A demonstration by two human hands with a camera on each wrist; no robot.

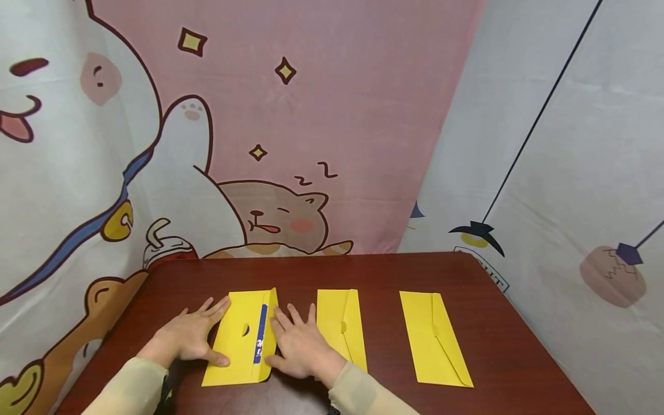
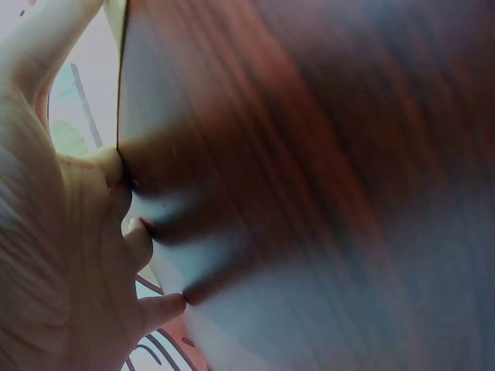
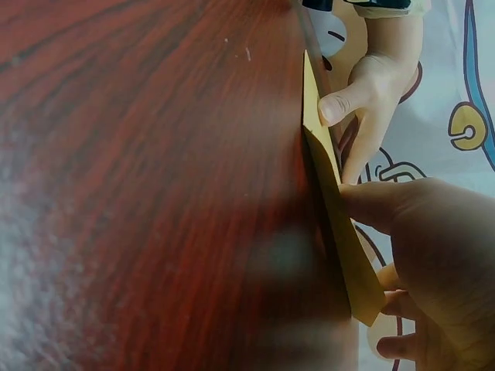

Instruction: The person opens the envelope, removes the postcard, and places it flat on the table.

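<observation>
Two flat hands, left hand and right hand, press the thin, bendy yellow envelope near the table's front edge, best held by its sides.

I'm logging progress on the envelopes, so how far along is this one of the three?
In hand: the left envelope, flap still ajar with a blue-and-white slip showing inside; the left hand steadies its left edge and the right hand presses by the flap. The middle envelope and right envelope lie untouched, flaps down; whether they are filled cannot be told.
</observation>
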